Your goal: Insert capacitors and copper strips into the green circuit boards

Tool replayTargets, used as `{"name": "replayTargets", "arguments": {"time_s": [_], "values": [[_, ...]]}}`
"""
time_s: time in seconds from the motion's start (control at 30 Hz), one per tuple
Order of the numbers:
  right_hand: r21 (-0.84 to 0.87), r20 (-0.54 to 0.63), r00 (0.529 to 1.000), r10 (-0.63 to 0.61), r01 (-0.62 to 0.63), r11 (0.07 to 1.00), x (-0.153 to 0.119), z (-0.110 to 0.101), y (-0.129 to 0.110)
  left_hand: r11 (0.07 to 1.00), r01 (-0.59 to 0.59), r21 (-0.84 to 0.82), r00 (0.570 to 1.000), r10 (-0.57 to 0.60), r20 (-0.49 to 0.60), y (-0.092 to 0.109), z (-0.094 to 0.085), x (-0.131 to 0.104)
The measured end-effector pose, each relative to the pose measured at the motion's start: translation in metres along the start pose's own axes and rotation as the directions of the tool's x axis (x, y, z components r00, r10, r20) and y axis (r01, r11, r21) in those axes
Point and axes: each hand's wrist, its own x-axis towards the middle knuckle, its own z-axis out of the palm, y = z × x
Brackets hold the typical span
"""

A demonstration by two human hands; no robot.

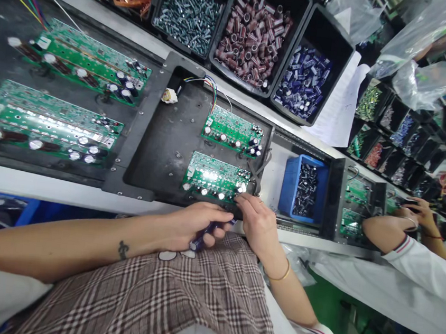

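My left hand (200, 228) is closed around several blue capacitors (199, 241), held just off the bench's front edge above the checked apron. At the lower right corner of the nearer green circuit board (216, 174) are the fingertips of my right hand (259, 221). Its fingers are drawn together, and whatever lies between them is hidden. White-topped capacitors (221, 195) stand along that board's near edge. Behind it in the same black tray (156, 152) lies a second green circuit board (232, 130) with coloured wires at its left end.
Black bins along the back hold brown capacitors (252, 37), blue capacitors (303, 82) and small dark teal parts (189, 14). A blue box (289, 187) of black parts stands to the right. Another tray with boards (52, 122) sits left. A co-worker's arm (387, 232) reaches in at right.
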Motion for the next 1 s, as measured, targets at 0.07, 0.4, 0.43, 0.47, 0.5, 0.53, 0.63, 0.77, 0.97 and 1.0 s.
{"name": "replayTargets", "arguments": {"time_s": [0.07,0.4,0.43,0.47,0.5,0.53,0.63,0.77,0.97,1.0], "values": [[-0.014,0.004,1.000,-0.006,0.006,1.000,0.000,0.000,-0.001,0.999,-0.027,0.028,1.000,0.027,0.004,0.000,-0.001,0.000],[-0.116,-0.001,0.999,-0.051,0.051,0.992,-0.001,0.001,-0.005,0.996,0.082,0.043,0.995,-0.080,-0.057,-0.001,-0.001,0.005],[-0.134,0.006,0.995,-0.095,0.095,0.986,0.000,-0.001,-0.004,0.995,0.100,0.028,0.992,-0.097,-0.085,0.000,0.000,0.006],[-0.147,0.018,0.989,-0.144,0.146,0.978,0.001,-0.003,-0.002,0.993,0.117,0.008,0.988,-0.116,-0.098,0.000,0.000,0.008],[-0.157,0.036,0.980,-0.193,0.197,0.968,0.003,-0.005,-0.001,0.991,0.136,-0.015,0.986,-0.137,-0.094,0.001,0.000,0.009],[-0.163,0.054,0.970,-0.237,0.243,0.956,0.004,-0.008,0.000,0.987,0.158,-0.041,0.984,-0.161,-0.076,0.001,0.000,0.010],[-0.174,0.077,0.946,-0.315,0.324,0.930,0.007,-0.012,0.005,0.970,0.218,-0.105,0.975,-0.220,-0.012,0.002,-0.001,0.014],[-0.112,0.092,0.933,-0.347,0.356,0.928,0.011,-0.013,0.013,0.960,0.257,-0.112,0.966,-0.257,0.015,0.003,-0.001,0.016],[0.048,0.002,0.978,-0.210,0.210,0.977,0.000,-0.027,0.004,0.959,0.261,-0.108,0.965,-0.259,0.038,0.004,-0.004,0.018],[0.092,-0.033,0.988,-0.149,0.152,0.984,-0.004,-0.031,0.000,0.957,0.273,-0.096,0.962,-0.269,0.051,0.004,-0.003,0.019]]}}
